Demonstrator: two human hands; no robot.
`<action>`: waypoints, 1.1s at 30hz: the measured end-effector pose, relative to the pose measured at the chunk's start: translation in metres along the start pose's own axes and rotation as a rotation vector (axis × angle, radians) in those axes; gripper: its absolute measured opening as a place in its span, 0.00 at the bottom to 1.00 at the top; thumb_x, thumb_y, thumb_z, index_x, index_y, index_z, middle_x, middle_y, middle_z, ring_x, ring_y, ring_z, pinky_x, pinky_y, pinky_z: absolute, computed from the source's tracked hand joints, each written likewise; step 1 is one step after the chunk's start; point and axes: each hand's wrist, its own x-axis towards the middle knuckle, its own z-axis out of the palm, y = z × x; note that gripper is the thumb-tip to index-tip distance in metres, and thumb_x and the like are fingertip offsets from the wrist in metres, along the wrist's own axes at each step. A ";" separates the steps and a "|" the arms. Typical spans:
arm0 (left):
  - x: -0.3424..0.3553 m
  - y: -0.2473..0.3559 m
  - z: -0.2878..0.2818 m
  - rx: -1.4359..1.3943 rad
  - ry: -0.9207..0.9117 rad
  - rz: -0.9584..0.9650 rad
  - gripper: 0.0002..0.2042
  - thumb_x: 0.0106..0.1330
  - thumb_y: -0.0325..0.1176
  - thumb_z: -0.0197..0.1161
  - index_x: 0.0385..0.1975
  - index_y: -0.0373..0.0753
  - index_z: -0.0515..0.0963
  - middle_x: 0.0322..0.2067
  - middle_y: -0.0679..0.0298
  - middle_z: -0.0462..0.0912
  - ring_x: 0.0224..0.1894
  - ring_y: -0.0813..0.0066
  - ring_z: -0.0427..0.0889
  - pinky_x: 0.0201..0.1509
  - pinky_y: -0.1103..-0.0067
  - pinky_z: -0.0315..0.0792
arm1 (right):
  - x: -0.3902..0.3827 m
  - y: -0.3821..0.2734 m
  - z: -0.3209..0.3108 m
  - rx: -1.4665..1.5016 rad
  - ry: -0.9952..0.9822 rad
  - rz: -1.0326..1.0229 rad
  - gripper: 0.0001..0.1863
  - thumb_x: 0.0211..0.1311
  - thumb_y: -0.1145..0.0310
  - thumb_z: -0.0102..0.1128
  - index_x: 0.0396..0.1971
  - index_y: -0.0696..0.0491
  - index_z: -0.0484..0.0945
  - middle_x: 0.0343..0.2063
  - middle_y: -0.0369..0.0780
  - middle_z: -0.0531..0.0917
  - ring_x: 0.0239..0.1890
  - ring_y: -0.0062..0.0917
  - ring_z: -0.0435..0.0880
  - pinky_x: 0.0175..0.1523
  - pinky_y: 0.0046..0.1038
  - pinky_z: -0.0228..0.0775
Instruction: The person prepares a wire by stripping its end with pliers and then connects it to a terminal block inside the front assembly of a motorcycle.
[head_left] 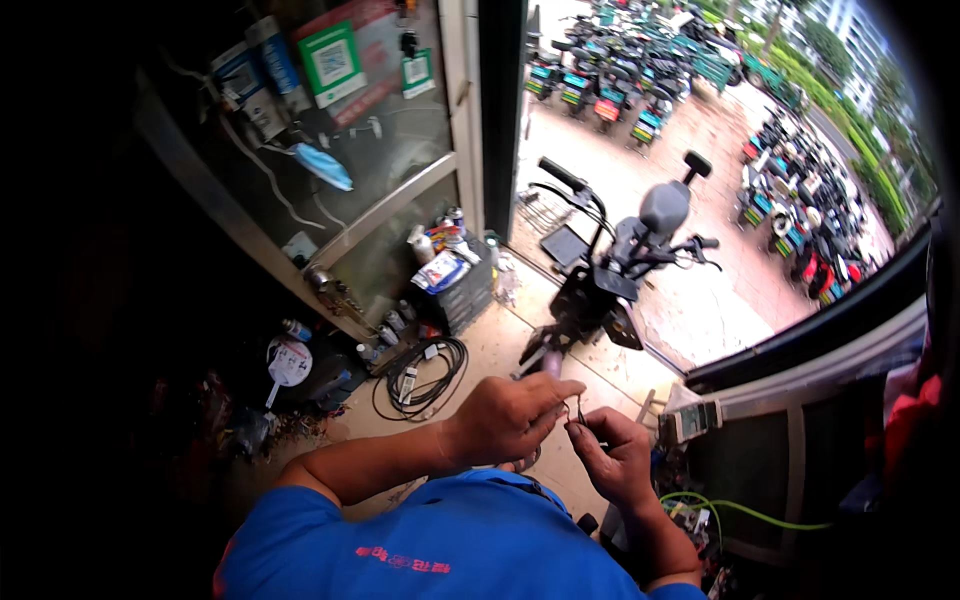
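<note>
My left hand (pixel 510 415) is closed, its thumb and fingers pinched together in front of my blue shirt. Close by on its right, my right hand (pixel 612 455) pinches too. A short, thin dark wire (pixel 580 410) runs between the fingertips of both hands; its ends are hidden by the fingers. Just beyond the hands stands a dark electric scooter (pixel 600 290), with its handlebar, a grey rounded part and a mirror facing the doorway. Its lower body is partly hidden behind my left hand.
A coiled black cable (pixel 432 385) lies on the tiled floor at left. Beside the glass door (pixel 390 190) stands a dark crate (pixel 465 295) topped with bottles and packets. A green hose (pixel 770 522) curves at lower right. Rows of parked scooters (pixel 805 205) stand outside.
</note>
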 end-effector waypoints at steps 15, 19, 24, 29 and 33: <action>-0.247 0.010 -0.136 0.108 0.005 0.046 0.10 0.68 0.33 0.64 0.27 0.36 0.73 0.30 0.55 0.76 0.32 0.54 0.82 0.31 0.63 0.76 | -0.011 -0.072 0.202 -0.323 -0.824 -0.013 0.08 0.70 0.72 0.70 0.38 0.62 0.85 0.22 0.36 0.84 0.27 0.11 0.76 0.32 0.23 0.71; -0.271 0.040 -0.179 -0.047 0.073 -0.048 0.15 0.70 0.39 0.65 0.26 0.34 0.73 0.26 0.51 0.76 0.31 0.49 0.81 0.35 0.60 0.75 | -0.006 -0.131 0.241 -0.404 -0.970 -0.278 0.05 0.69 0.74 0.68 0.38 0.61 0.86 0.23 0.43 0.86 0.24 0.24 0.82 0.32 0.29 0.74; -0.296 0.079 -0.196 -0.321 0.064 -0.131 0.22 0.75 0.44 0.62 0.24 0.31 0.71 0.25 0.44 0.76 0.31 0.46 0.79 0.37 0.60 0.70 | -0.020 -0.168 0.259 -0.508 -1.152 -0.486 0.07 0.70 0.69 0.67 0.34 0.57 0.85 0.22 0.43 0.84 0.22 0.30 0.82 0.31 0.33 0.74; -0.309 0.104 -0.213 -0.295 0.166 -0.076 0.16 0.72 0.37 0.65 0.22 0.35 0.77 0.25 0.48 0.80 0.30 0.49 0.83 0.34 0.61 0.73 | -0.043 -0.164 0.264 -0.499 -1.105 -0.103 0.09 0.72 0.66 0.68 0.35 0.56 0.85 0.23 0.41 0.85 0.26 0.25 0.82 0.35 0.32 0.74; -0.303 0.104 -0.214 -0.288 0.142 -0.021 0.18 0.73 0.36 0.64 0.20 0.35 0.74 0.22 0.49 0.77 0.27 0.50 0.80 0.32 0.62 0.71 | -0.042 -0.174 0.258 -0.446 -1.132 -0.171 0.09 0.72 0.65 0.67 0.36 0.56 0.85 0.25 0.43 0.84 0.28 0.30 0.82 0.37 0.35 0.73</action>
